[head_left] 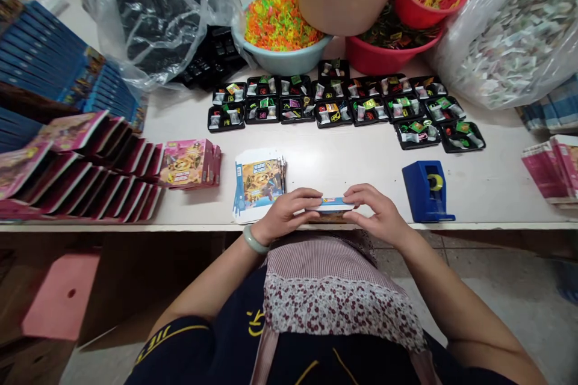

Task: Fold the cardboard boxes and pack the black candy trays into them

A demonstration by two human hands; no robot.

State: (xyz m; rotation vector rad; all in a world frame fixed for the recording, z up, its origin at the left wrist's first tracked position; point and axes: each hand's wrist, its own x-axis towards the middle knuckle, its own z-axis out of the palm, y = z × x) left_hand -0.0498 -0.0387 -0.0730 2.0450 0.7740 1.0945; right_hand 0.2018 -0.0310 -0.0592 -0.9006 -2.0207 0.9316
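Observation:
Between my two hands, at the front edge of the table, is a small blue printed carton (pixel 334 203) with its narrow side facing up. My left hand (pixel 295 210), with a pale green bangle on the wrist, pinches the carton's left end. The right end is pinched by the thumb and fingers of my right hand (pixel 372 210). Just left of my left hand lies a stack of flat blue-and-gold cartons (pixel 259 183). A blue tape dispenser (pixel 422 192) stands to the right of my right hand.
Several small black trays (pixel 334 113) holding wrapped pieces line the table's middle. Behind them stand tubs, including a light blue tub (pixel 284 60), and a clear bag (pixel 519 42) of white packets. Pink boxes (pixel 185 162) and blue boxes (pixel 40 54) are stacked at left.

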